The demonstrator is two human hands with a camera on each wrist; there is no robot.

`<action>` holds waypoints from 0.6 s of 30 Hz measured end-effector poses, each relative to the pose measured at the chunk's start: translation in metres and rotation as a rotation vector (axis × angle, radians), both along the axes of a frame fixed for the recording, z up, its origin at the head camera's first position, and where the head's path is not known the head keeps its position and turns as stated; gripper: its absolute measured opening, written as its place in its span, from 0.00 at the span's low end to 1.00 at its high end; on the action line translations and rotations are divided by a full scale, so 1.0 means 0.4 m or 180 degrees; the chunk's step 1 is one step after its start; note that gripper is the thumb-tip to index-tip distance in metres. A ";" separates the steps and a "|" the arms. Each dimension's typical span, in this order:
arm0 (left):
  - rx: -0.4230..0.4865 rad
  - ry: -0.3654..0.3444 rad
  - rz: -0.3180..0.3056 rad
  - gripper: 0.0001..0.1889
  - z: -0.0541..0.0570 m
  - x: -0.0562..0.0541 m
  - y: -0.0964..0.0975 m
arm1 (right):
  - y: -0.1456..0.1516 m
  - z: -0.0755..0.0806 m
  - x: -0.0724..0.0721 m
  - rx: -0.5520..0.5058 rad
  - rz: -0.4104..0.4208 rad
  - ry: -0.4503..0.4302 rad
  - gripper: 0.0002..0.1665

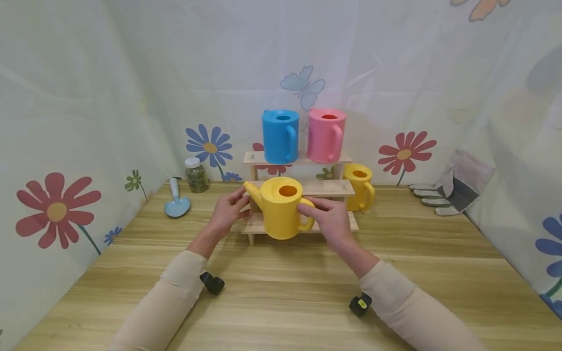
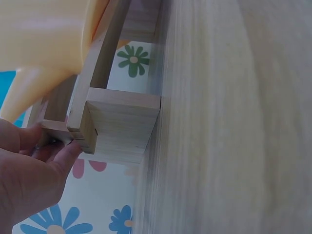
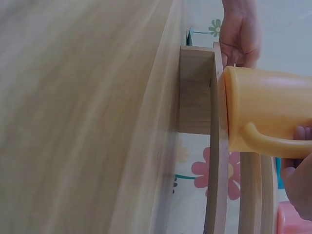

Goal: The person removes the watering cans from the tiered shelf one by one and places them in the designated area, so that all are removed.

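A yellow watering can (image 1: 281, 214) stands upright at the front of a three-tier wooden stand (image 1: 325, 187), its spout to the left. Its base meets the lowest board (image 3: 220, 161) or hovers just off it; I cannot tell which. My right hand (image 1: 327, 219) grips the can's handle (image 3: 273, 145). My left hand (image 1: 229, 210), close under the spout tip, pinches the stand's left end, with the thumb at the lowest board's corner (image 2: 83, 134). A blue watering can (image 1: 276, 139) and a pink watering can (image 1: 324, 139) occupy the top board.
Behind the stand's right side is another yellow watering can (image 1: 359, 190). To the left lie a light-blue hand trowel (image 1: 177, 207) and a white-capped jar (image 1: 196, 178). Grey-and-white gloves (image 1: 456, 185) lean at the back right. A floral curtain (image 1: 219, 73) surrounds the wooden table (image 1: 281, 292).
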State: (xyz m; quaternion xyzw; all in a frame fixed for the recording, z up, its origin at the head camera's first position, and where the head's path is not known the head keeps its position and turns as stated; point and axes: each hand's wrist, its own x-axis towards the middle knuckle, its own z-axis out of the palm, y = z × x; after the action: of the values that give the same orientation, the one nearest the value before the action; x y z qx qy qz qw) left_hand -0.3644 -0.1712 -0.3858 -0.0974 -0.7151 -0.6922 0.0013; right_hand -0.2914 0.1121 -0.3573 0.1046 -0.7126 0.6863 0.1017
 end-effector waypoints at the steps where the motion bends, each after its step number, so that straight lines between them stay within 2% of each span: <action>1: 0.0002 -0.0001 0.0000 0.26 0.001 0.000 0.000 | 0.001 0.001 -0.001 0.0001 0.0017 -0.0006 0.23; 5: -0.0030 0.0017 0.0001 0.26 0.002 0.000 0.000 | 0.010 0.013 -0.001 0.0026 0.0066 -0.0088 0.23; 9: -0.0050 -0.0001 0.0012 0.26 0.003 -0.001 -0.001 | 0.037 0.053 0.006 0.0017 0.0095 -0.0149 0.23; 16: 0.0033 0.0015 -0.0063 0.26 0.003 -0.003 -0.002 | 0.129 0.137 0.017 -0.0192 0.0103 0.0164 0.25; 18: 0.0051 0.0037 -0.0092 0.26 0.001 0.000 -0.003 | 0.151 0.153 0.023 -0.0238 0.0077 0.0169 0.25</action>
State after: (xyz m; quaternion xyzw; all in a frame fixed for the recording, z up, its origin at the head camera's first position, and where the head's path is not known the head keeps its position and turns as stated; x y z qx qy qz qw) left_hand -0.3645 -0.1725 -0.3853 -0.1117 -0.7080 -0.6973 -0.0037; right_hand -0.2824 0.1726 -0.2960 0.1275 -0.6821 0.7106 0.1161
